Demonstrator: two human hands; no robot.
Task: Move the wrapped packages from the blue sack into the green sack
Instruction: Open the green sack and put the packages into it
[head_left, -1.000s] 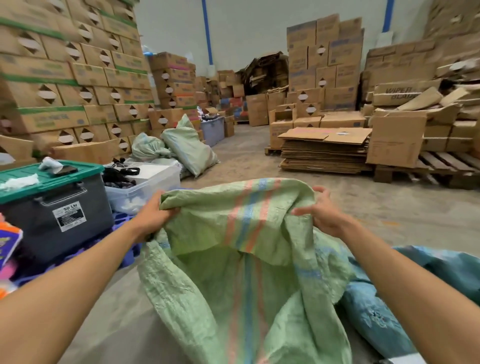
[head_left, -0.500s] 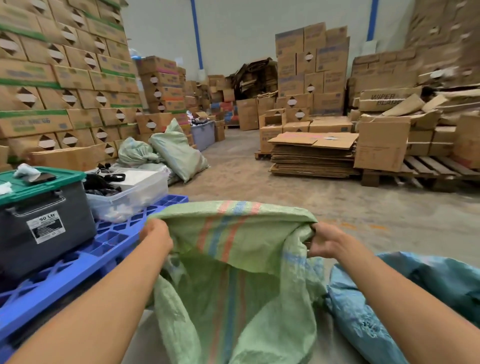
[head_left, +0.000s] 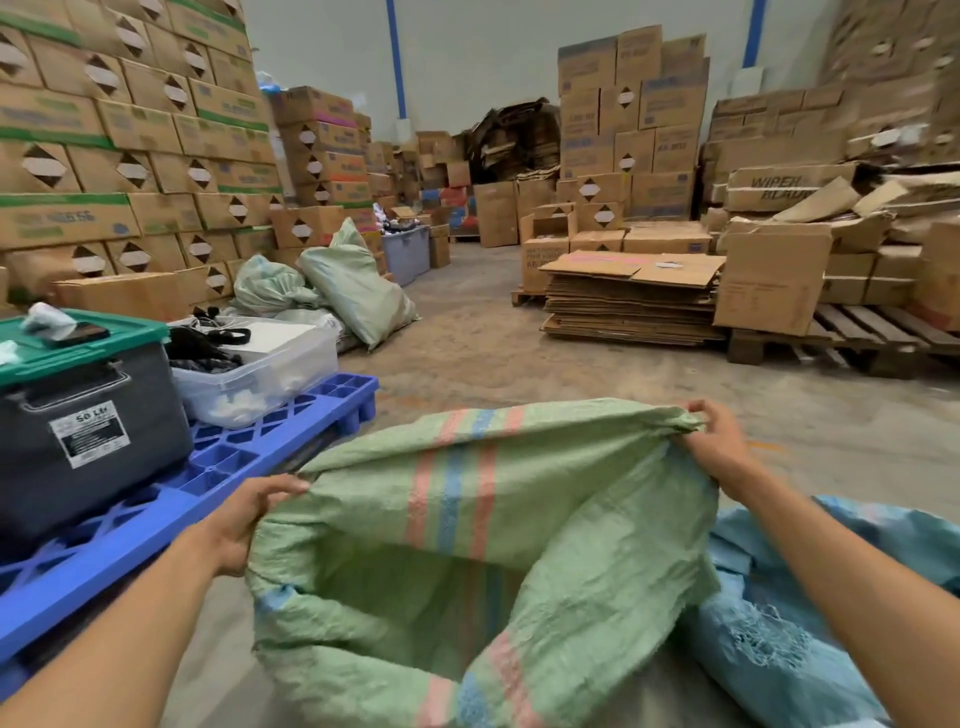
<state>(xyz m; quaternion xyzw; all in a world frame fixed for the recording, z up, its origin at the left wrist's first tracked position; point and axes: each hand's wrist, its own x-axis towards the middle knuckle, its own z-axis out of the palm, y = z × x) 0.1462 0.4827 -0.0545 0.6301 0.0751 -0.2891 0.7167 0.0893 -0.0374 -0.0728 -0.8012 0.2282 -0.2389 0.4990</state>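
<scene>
At the far left a grey storage bin (head_left: 88, 431) with a green lid sits on a blue plastic pallet (head_left: 156, 514), and just beside it on the same pallet stands a clear plastic tub (head_left: 260, 374) holding dark and white items. Behind them, filled pale green sacks (head_left: 353, 286) lean against a wall of stacked cardboard boxes (head_left: 130, 150). The left hand (head_left: 244, 519) grips the left edge of the green sack (head_left: 519, 530), its fingers (head_left: 283, 486) curled over the rim and pinching the woven cloth. The sack's mouth is held wide open between both hands, the far side with its pink and blue stripes raised, the inside dark and showing no contents. The right hand (head_left: 719, 447) grips the sack's right upper corner, fingers curled tightly round bunched fabric. To the right, touching the green sack, the blue sack (head_left: 769, 634) lies slumped on the concrete floor (head_left: 519, 353); no wrapped packages can be seen. Beyond, flattened cardboard (head_left: 634, 296) is piled on a pallet.
</scene>
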